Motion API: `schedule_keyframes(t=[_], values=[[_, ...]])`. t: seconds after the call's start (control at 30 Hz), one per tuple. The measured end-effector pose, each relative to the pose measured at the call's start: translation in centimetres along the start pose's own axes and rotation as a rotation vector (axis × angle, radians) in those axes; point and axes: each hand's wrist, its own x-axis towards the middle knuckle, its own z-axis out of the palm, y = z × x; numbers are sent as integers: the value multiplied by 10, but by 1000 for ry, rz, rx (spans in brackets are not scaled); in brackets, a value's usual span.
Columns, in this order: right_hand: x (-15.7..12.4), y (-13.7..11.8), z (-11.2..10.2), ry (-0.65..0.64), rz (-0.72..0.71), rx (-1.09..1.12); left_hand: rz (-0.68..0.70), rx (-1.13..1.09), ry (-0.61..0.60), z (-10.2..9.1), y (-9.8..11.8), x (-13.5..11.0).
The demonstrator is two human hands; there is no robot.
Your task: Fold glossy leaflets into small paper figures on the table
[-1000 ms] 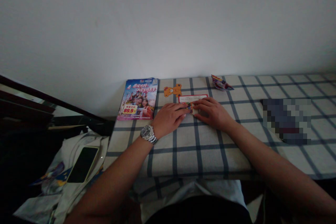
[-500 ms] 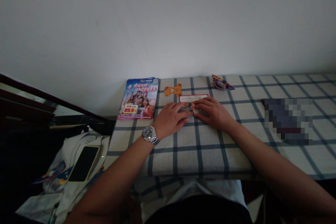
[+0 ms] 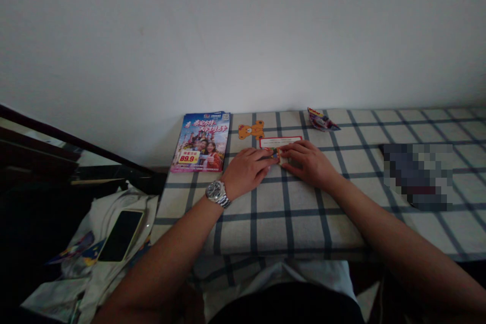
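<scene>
My left hand [image 3: 246, 169], with a metal watch on the wrist, and my right hand [image 3: 308, 163] rest side by side on the checked tablecloth [image 3: 288, 212]. Their fingertips meet over a small folded piece of printed paper [image 3: 280, 154], mostly hidden beneath them. Both hands press down on it with fingers held close together. The paper's red-bordered white edge [image 3: 280, 140] shows just beyond the fingers.
A colourful leaflet [image 3: 200, 143] lies at the table's back left, an orange bear cutout [image 3: 250, 130] beside it. A small folded paper shape [image 3: 321, 120] sits near the wall. A blurred dark object [image 3: 416, 174] lies to the right. A phone [image 3: 120, 236] rests on cloth left of the table.
Almost nothing has moved. My fingers shift slightly on the folded paper while both hands stay in place.
</scene>
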Motion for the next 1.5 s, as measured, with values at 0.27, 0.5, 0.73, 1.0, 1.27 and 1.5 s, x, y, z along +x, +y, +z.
schedule_keyframes(t=[0.27,0.5,0.73,1.0,1.27,1.5], values=[[0,-2,-1,-11,13,7,-32,-16,39,-2,0,-1],[0,-2,-1,-8,10,-11,-19,-35,40,-2,-7,-1],[0,-2,-1,-7,6,-17,-89,7,55,-1,-4,-2],[-1,0,0,-10,0,-13,-111,-17,44,2,-11,-3],[-1,0,0,-4,-8,-11,-167,-41,13,3,-8,-2],[-1,0,1,-15,4,-17,-175,-71,38,6,-16,-2]])
